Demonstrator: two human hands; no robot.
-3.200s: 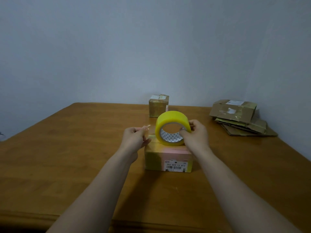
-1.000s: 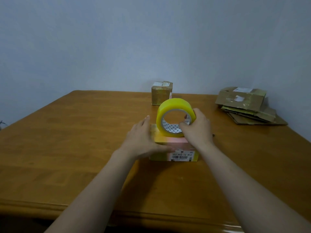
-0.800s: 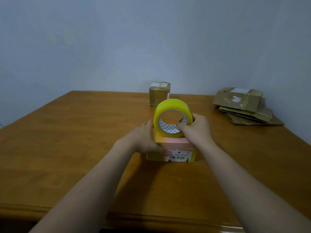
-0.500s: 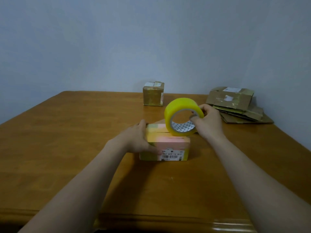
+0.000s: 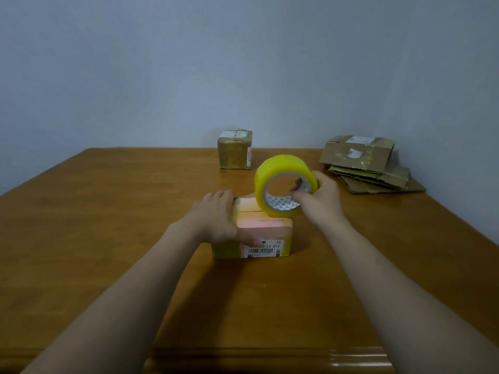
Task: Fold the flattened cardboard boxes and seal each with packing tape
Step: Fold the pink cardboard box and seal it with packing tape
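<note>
A small folded cardboard box [image 5: 272, 233] with a pink top and a barcode label on its front stands in the middle of the table. My left hand [image 5: 216, 220] lies over its left side, thumb pressed on the front face, fingers reaching over the far top edge. My right hand [image 5: 318, 201] grips a yellow roll of packing tape [image 5: 283, 168], thumb through its core. The roll stands on edge on the box's right top.
A sealed brown box [image 5: 234, 150] stands at the table's far edge. A stack of flattened cardboard boxes [image 5: 367, 163] lies at the far right by the wall. The wooden table [image 5: 108, 225] has a rounded front edge close to me.
My left hand went from pinching the tape's end to lying on the box's left side. The roll moved right across the box top with my right hand.
</note>
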